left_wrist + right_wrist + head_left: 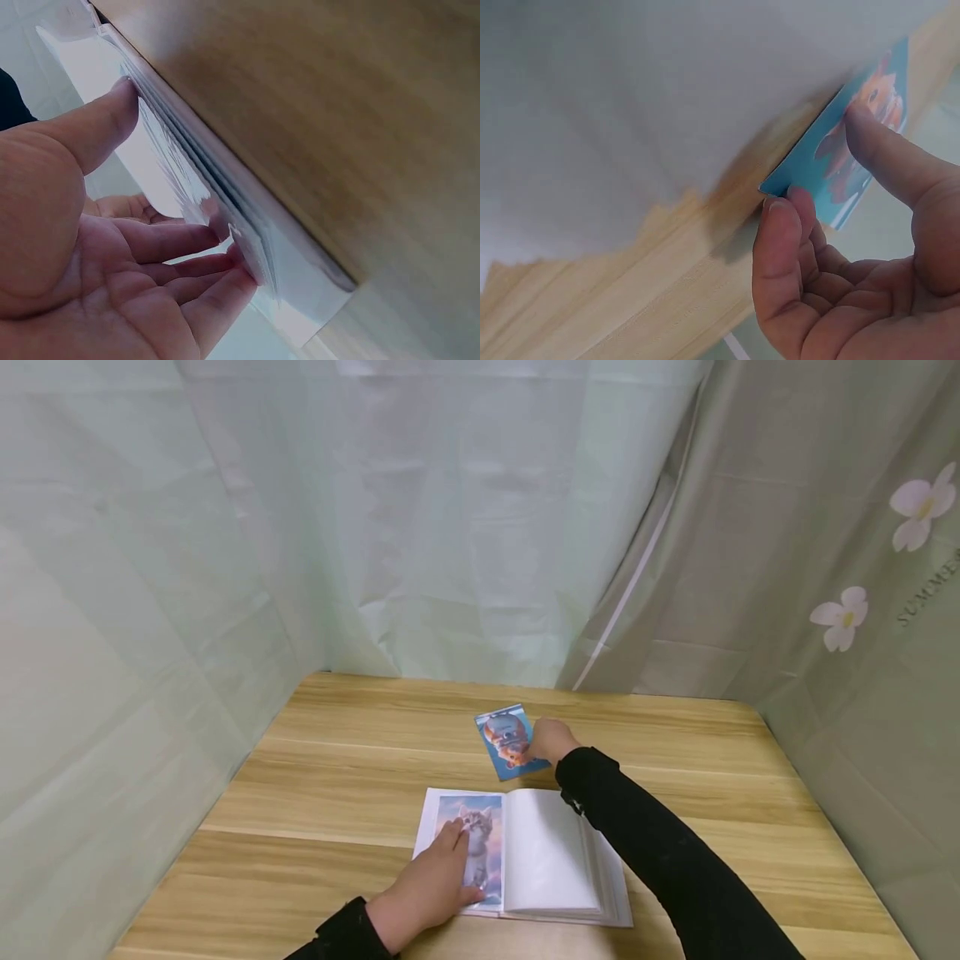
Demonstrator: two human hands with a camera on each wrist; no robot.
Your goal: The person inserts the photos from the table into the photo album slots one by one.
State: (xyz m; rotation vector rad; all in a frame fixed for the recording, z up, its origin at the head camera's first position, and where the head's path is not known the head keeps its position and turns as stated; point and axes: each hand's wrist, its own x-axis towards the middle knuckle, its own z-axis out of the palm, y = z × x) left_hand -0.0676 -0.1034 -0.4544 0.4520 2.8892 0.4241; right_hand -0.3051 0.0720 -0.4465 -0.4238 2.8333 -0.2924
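An open photo album (546, 856) lies on the wooden table, its right page blank white. A kitten picture (484, 847) fills the left page. Across that page rests my left hand (429, 887), covering part of the kitten; in the left wrist view its thumb and fingertips touch the page stack. Just beyond the album, my right hand (553, 742) pinches a blue picture card (506, 735) at its near right corner. The orange cartoon animal on it appears upside down in the head view. In the right wrist view the thumb lies on the card's face, with the fingers at its edge.
The wooden table (330, 777) extends to both sides of the album. Pale curtains (465, 527) hang behind and along both sides, with white flowers (840, 618) printed on the right one.
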